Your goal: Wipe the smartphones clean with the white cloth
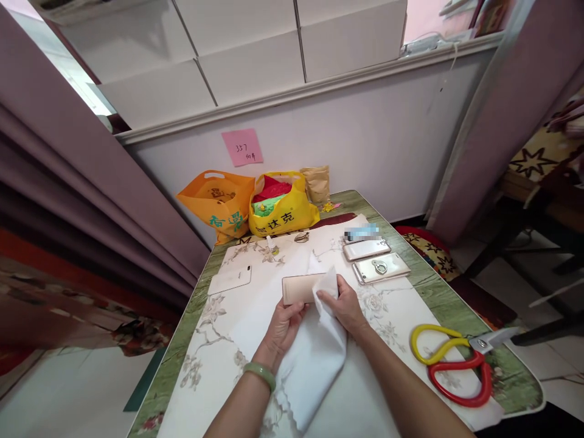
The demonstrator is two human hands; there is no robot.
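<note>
A pale gold phone [294,291] is held above the table between my hands. My left hand [286,322] grips its lower edge with thumb and fingers, and a green bangle [260,376] circles that wrist. At the phone's right end, my right hand [343,302] pinches a white cloth [319,359] against it. The cloth covers that end and hangs down toward me. On the left lies a white phone [231,280], back up. Two more phones lie at the right: one with a ring holder [382,268], and a plain one [367,249] behind it.
Large scissors [460,362] with yellow and red handles lie at the right edge, blades pointing right. An orange bag [216,204] and a stuffed yellow bag [285,219] stand at the back, beside a brown paper packet [317,184]. A blurred blue item [365,232] lies behind the right-hand phones.
</note>
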